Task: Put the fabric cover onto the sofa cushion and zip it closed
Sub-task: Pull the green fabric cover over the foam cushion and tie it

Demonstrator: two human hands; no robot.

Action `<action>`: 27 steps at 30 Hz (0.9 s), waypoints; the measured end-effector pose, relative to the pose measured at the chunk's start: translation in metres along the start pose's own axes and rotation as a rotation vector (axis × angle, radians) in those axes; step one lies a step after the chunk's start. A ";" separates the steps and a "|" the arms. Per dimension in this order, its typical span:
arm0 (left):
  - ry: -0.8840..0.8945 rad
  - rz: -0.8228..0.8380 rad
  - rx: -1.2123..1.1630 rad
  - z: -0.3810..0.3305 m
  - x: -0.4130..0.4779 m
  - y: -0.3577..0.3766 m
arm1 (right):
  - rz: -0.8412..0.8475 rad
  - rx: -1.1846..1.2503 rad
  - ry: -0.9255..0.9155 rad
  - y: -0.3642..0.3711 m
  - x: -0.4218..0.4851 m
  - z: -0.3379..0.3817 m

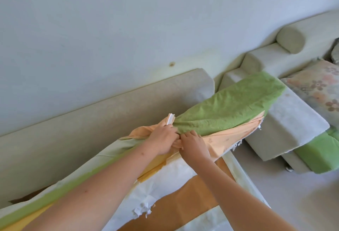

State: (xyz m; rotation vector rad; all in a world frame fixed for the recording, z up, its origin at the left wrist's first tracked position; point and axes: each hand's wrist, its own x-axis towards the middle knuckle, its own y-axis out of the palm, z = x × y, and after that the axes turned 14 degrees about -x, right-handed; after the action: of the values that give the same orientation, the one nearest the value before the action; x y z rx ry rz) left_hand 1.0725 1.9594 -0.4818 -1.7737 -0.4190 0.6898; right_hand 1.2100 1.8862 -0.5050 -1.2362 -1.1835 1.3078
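A long sofa cushion (pixel 165 181) with white, torn lining and orange-brown patches lies in front of me, running from the lower left toward the upper right. Its far end sits inside the fabric cover (pixel 229 106), which is green on top and peach underneath. The cover's edge is bunched at the middle of the cushion. My left hand (pixel 163 139) grips the bunched peach fabric beside a white folded strip (pixel 170 119). My right hand (pixel 194 143) presses close against the left one and clutches the same cover edge. No zip shows.
A grey sofa backrest (pixel 110 108) runs along the pale wall behind the cushion. To the right lie grey foam blocks (pixel 286 119), a grey bolster (pixel 290 41), a flowered cushion (pixel 319 87) and green foam (pixel 319 153). Grey floor (pixel 293 194) lies at the lower right.
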 end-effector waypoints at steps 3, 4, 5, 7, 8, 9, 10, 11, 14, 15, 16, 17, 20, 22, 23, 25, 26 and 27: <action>0.109 -0.123 0.049 0.017 0.002 0.009 | 0.061 0.011 0.053 0.007 -0.010 -0.005; 0.104 -0.127 0.012 0.020 0.006 0.009 | 0.054 0.025 0.065 0.011 -0.011 -0.008; 0.055 -0.111 -0.060 0.021 0.007 0.007 | 0.032 0.041 0.060 0.014 -0.008 -0.009; -0.146 -0.013 -0.146 0.025 -0.001 0.003 | -0.033 0.069 0.047 0.016 0.001 -0.003; -0.203 0.035 -0.151 0.027 -0.013 0.004 | -0.053 0.076 0.031 0.016 0.007 0.004; -0.219 0.053 -0.160 0.026 -0.029 0.006 | -0.047 0.076 0.000 0.015 0.012 0.011; -0.242 0.062 -0.176 0.019 -0.052 0.012 | -0.010 0.065 -0.045 0.015 0.011 0.020; -0.279 0.068 -0.191 0.008 -0.077 0.021 | 0.020 0.061 -0.091 0.018 0.007 0.029; -0.366 0.045 -0.198 -0.011 -0.109 0.037 | 0.042 0.082 -0.174 0.023 -0.011 0.052; -0.331 -0.017 -0.210 -0.008 -0.105 0.037 | 0.045 0.101 -0.193 0.023 -0.015 0.055; -0.279 -0.089 -0.218 -0.001 -0.097 0.039 | 0.057 0.105 -0.203 0.022 -0.015 0.057; -0.228 -0.132 -0.212 0.007 -0.090 0.040 | 0.079 0.110 -0.194 0.019 -0.015 0.058; -0.200 -0.108 -0.184 0.025 -0.079 0.039 | 0.106 0.116 -0.144 0.015 -0.007 0.058; -0.230 -0.121 -0.200 0.030 -0.083 0.036 | 0.129 0.099 -0.121 0.015 -0.002 0.063; -0.247 -0.137 -0.179 0.037 -0.085 0.035 | 0.104 0.093 -0.096 0.015 -0.002 0.069; -0.299 -0.168 -0.164 0.052 -0.088 0.038 | -0.043 0.035 -0.002 0.019 -0.005 0.081; -0.306 -0.186 -0.160 0.061 -0.088 0.039 | -0.133 0.028 0.102 0.022 -0.011 0.090; -0.291 -0.187 -0.159 0.069 -0.091 0.040 | -0.212 0.059 0.242 0.024 -0.024 0.103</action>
State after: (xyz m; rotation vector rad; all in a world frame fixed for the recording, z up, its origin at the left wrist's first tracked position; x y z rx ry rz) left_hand 0.9565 1.9440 -0.5114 -1.7585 -0.8465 0.8010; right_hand 1.1078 1.8563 -0.5248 -1.1555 -1.0627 1.0000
